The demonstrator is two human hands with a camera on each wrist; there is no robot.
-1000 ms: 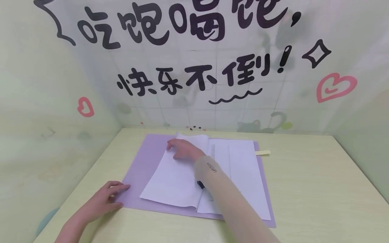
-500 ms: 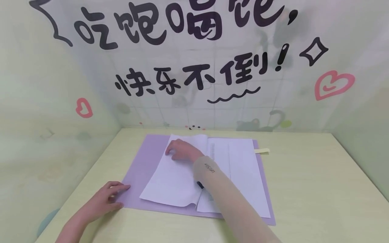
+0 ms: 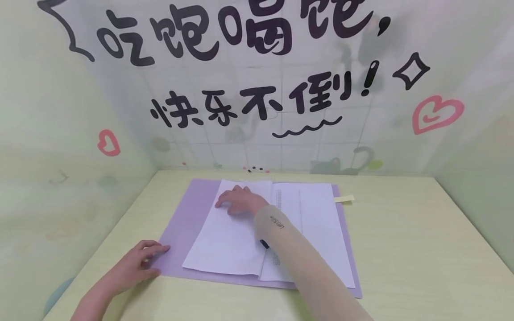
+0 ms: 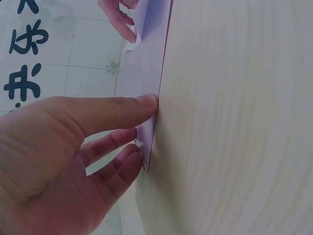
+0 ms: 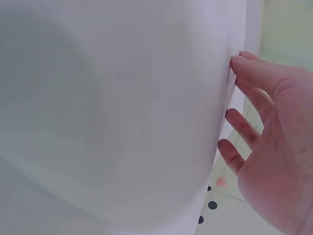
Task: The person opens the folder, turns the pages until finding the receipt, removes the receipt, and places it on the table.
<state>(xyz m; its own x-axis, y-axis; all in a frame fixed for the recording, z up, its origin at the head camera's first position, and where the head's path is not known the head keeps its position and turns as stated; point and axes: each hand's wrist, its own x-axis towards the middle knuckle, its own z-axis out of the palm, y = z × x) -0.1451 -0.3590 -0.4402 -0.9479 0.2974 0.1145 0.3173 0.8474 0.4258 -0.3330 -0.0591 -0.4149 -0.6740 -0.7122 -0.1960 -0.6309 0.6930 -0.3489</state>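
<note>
- Purple folder (image 3: 179, 234) lies on the surface (image 3: 401, 254); left hand (image 3: 130, 269), fingers parted, merely touches its corner: it could slide.
- Right hand (image 3: 242, 200), fingers spread, only touches the page (image 3: 225, 245); released, it might flip back.

Tabletop (image 3: 409, 254) has a smooth wood-grain finish, pages (image 3: 225, 245) are matt paper, purple cover (image 3: 180, 232) looks smooth and matt, wall (image 3: 257, 156) past the back edge seems kinda shiny.

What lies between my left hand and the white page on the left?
In the head view, only a bare strip of the purple cover lies between the left hand and the white page.
</note>
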